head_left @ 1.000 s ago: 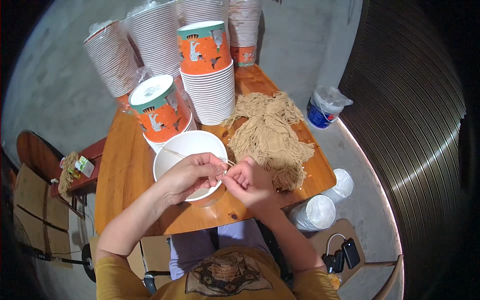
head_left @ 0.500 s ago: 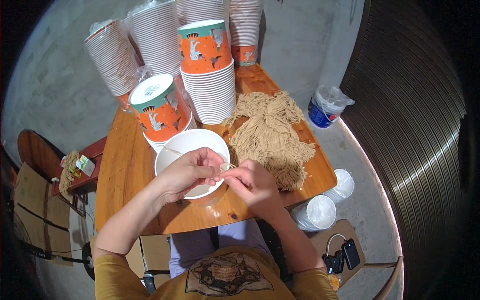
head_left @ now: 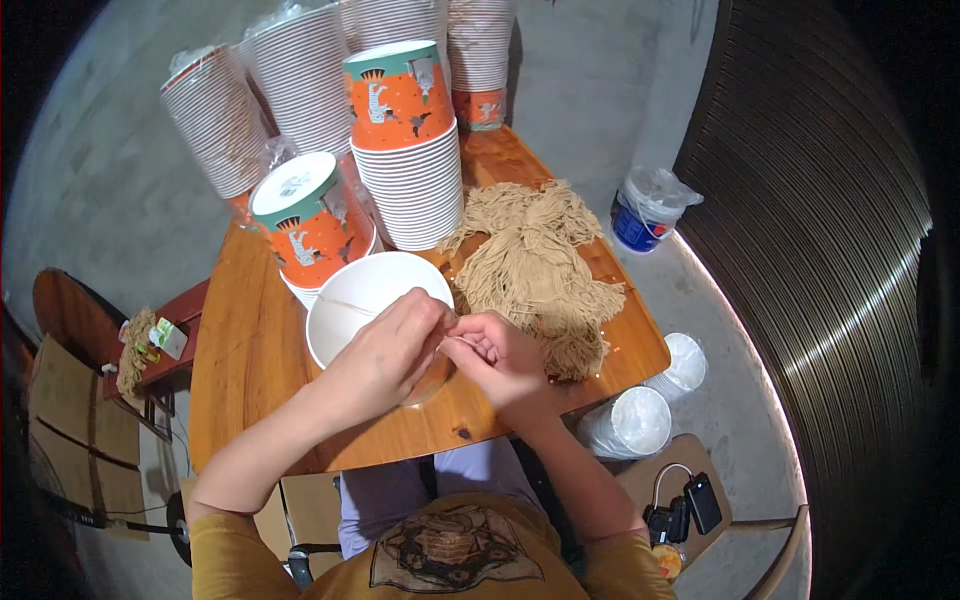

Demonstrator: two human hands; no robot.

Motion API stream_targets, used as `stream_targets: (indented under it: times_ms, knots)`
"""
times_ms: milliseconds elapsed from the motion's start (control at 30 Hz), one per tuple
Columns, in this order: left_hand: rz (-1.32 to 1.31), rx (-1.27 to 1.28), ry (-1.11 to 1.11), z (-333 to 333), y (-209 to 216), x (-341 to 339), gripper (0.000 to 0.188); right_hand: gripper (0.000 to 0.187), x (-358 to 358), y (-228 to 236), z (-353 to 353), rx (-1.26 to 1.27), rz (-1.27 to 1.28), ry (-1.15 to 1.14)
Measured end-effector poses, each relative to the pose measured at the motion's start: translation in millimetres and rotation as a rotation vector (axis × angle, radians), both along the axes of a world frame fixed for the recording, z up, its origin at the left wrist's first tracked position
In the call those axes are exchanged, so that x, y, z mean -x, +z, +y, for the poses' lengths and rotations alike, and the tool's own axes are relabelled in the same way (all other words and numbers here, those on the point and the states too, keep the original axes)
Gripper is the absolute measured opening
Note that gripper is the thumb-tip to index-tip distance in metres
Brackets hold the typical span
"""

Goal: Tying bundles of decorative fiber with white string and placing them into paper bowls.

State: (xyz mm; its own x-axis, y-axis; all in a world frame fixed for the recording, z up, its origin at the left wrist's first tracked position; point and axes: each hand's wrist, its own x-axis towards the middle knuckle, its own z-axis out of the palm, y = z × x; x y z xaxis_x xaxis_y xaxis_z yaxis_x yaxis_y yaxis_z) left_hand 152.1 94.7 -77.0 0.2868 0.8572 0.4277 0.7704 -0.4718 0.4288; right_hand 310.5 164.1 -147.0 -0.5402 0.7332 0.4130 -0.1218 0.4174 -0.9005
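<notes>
Here we are, watching both hands meeting fingertip to fingertip over the near rim of the white tub point(head_left: 385, 275). Our left hand point(head_left: 395, 345) is curling narrow around the thin pale strand point(head_left: 347, 305), whose loose length is trailing across the tub's open mouth. Our right hand point(head_left: 497, 362) is pinching too, thumb and forefinger closing on the strand, its other fingers folding in. Beside it, the tan yarn bundle point(head_left: 530, 265) is lying on the desk point(head_left: 250, 350).

The bowl point(head_left: 372, 288) is white inside, the yarn point(head_left: 540, 268) tan.
</notes>
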Motion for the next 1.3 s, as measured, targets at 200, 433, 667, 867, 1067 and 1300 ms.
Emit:
stream_targets:
  times_ms: [200, 433, 667, 867, 1067, 1300]
  knots:
    - [-0.237, 0.250, 0.036, 2.2, -1.4, 7.8, 0.016, 0.010, 2.6, -5.5, -1.3, 0.047, 0.031, -0.043]
    - [-0.307, 0.321, 0.059, 2.1, 1.6, 10.8, 0.020, 0.007, 5.1, 5.0, -7.6, 0.108, 0.049, -0.038]
    - [-0.406, 0.370, 0.053, 3.7, 2.2, 12.3, 0.027, 0.012, 7.3, -4.5, -2.5, 0.068, 0.011, -0.069]
    - [-0.075, 0.096, 0.216, -10.5, 1.9, -0.5, 0.017, 0.014, 8.8, -3.8, -6.7, -0.034, -0.048, -0.161]
    - [-0.261, 0.187, 0.297, -10.5, -7.8, -8.4, 0.012, 0.014, 10.7, -2.0, -9.1, -0.085, -0.058, -0.205]
    - [-0.397, 0.287, 0.348, -4.9, -15.1, -6.3, 0.009, 0.014, 8.2, -3.9, -15.2, -0.073, -0.041, -0.217]
